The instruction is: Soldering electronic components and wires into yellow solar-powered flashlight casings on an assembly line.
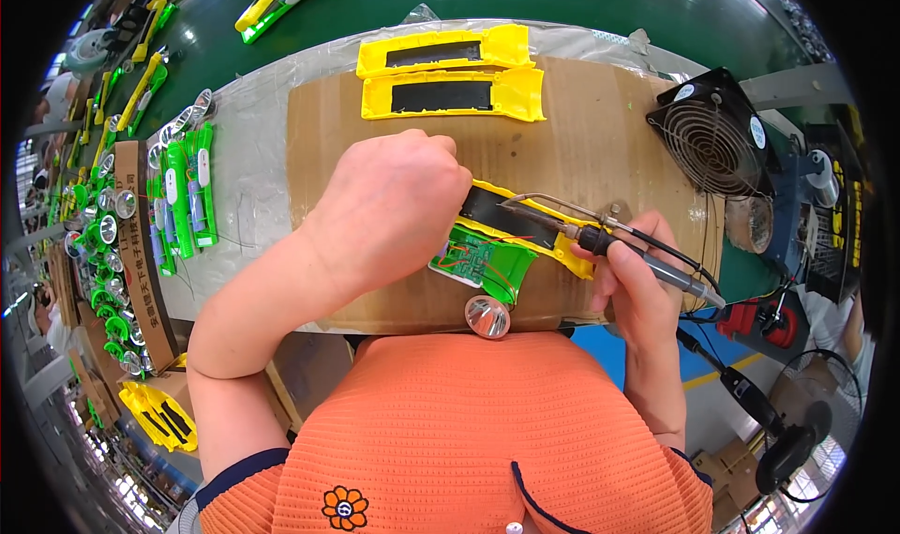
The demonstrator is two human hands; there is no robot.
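The soldering work looks partway along; in the green housing (511, 264) the circuit board (473, 253) lies in place with red and dark wires at it, while the reflector (487, 317) sits outside, loose beside the housing, and the yellow half-shell (495, 213) with its black strip is not closed over it; seating the reflector and closing the shell therefore seem left, though whether every joint is made cannot be told. The housing lies at the middle of the near edge of the cardboard sheet (581, 121), with the reflector just nearer that edge, its bowl facing up; the housing's long axis seems to slant from under the left hand (394, 192) toward the near right corner, wide end rightward, roughly along the half-shell beyond it; its other end is hidden. The left hand is curled into a fist, back up, and what its fingertips have hold of cannot be told; the right hand (637, 276) is closed in a pen grip on the soldering iron (592, 241), tip pointing left above the black strip; two more yellow half-shells (452, 95) lie lengthwise along the sheet's far edge.
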